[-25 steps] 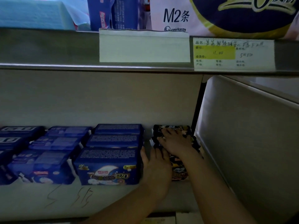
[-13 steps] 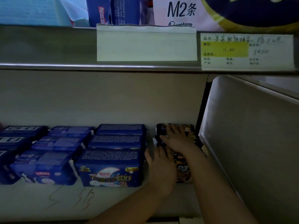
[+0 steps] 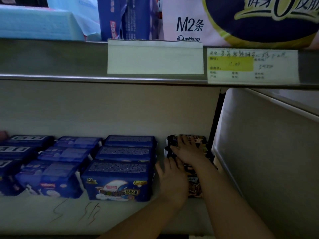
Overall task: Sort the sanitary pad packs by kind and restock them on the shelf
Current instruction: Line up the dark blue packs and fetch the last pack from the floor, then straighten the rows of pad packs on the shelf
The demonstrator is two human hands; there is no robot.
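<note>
Close beside the black packs (image 3: 194,188), blue packs (image 3: 119,180) left, side panel (image 3: 267,161) right

1. My left forearm (image 3: 141,219) and right forearm (image 3: 224,200) are bare and reach in from bottom right.
2. Left grip (image 3: 172,178): back of hand up, fingers straight, thumb splayed left.
3. Right grip (image 3: 188,150): further forward, palm down, fingers spread flat, just past my left fingertips.
</note>
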